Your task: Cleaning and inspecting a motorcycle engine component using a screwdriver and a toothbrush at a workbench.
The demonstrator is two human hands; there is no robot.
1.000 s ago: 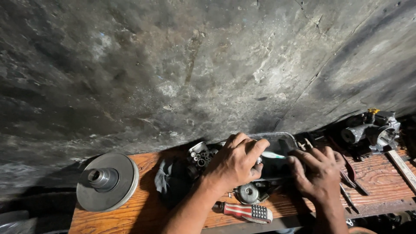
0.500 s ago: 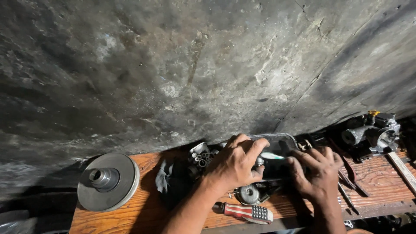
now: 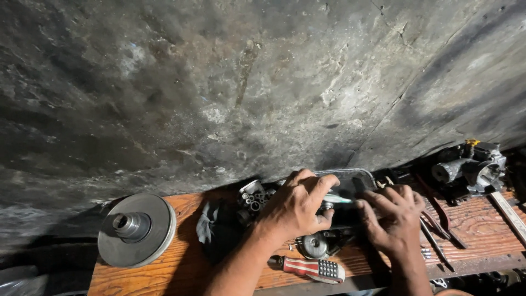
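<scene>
The left hand (image 3: 296, 211) is pinching a thin pale tool (image 3: 337, 199) in a closed grip, its long axis pointing rightward toward the nearby right hand (image 3: 392, 214), which is pressing flat on the dark tray (image 3: 367, 178) on the bench (image 3: 181, 263).

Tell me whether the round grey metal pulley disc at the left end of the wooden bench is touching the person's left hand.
Apart. The head view shows the round grey metal pulley disc alone at the bench's left end, with bare wood and a dark rag between it and the left hand.

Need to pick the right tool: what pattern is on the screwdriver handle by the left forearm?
Red and white stripes on the screwdriver handle; head view.
</scene>
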